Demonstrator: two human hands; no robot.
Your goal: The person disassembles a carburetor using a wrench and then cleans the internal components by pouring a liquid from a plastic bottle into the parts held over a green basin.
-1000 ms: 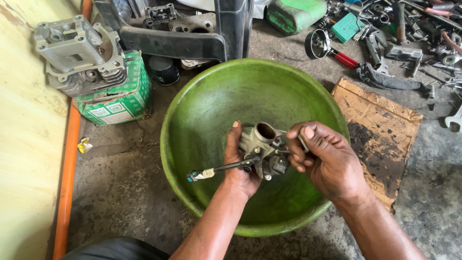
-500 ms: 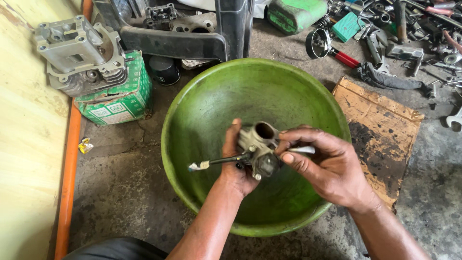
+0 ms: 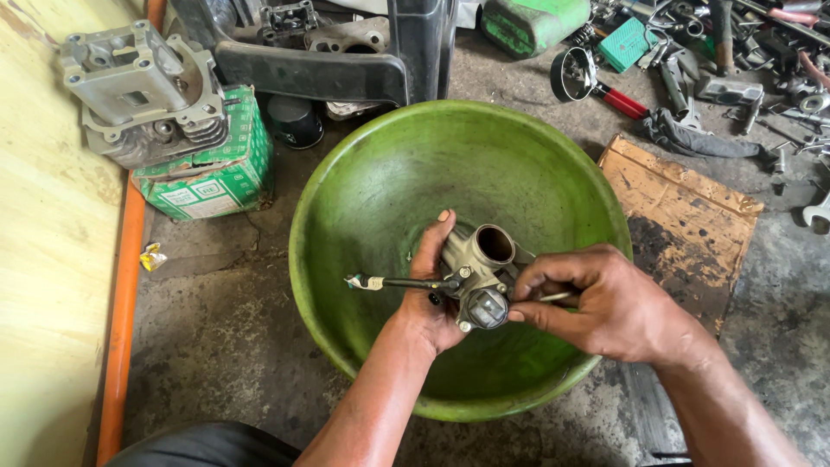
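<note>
Over a big green bowl [image 3: 389, 173] on the concrete floor, my left hand [image 3: 430, 290] grips a small metal carburettor [image 3: 478, 268] from the left side. Its round throat faces up, and a thin rod with a white tip [image 3: 380, 282] sticks out to the left. My right hand [image 3: 605, 303] is closed on a thin metal tool [image 3: 553, 297] whose end meets the carburettor's right side, just beside a round cap on its front.
A grey engine cylinder head [image 3: 138, 86] rests on a green-and-white carton [image 3: 216, 173] at upper left. A black plastic frame [image 3: 346, 69] stands behind the bowl. A stained cardboard sheet [image 3: 683, 225] lies to the right; spanners and loose tools [image 3: 735, 78] crowd the upper right. An orange pipe [image 3: 121, 294] runs along the left.
The carburettor has been turned slightly in my left hand, so the round cap now faces me. My right hand has shifted its grip a little along the thin tool.
</note>
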